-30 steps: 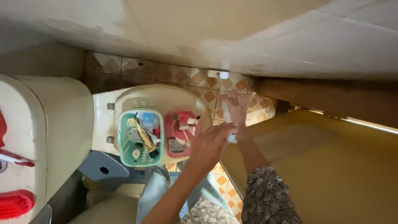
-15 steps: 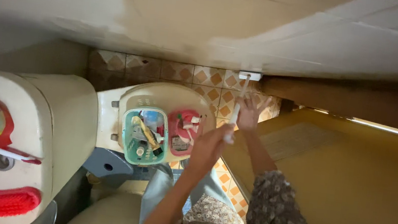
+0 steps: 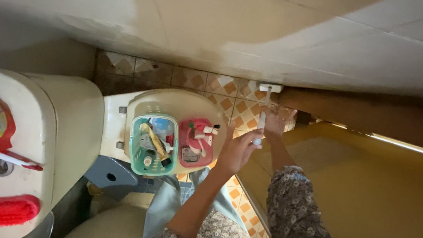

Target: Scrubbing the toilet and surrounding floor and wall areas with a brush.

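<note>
At frame centre our left hand pinches a white rod, right hand gripping it higher, near the wall. Just left, a green basket holds tubes and bottles; a pink basket holds small white items.

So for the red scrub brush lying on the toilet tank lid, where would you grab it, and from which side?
Probably across the narrow width of the red scrub brush, coming from above. It lies flat on the toilet tank lid, long and slim, with its top side exposed. Whether it has a handle cannot be told from this view.
</note>
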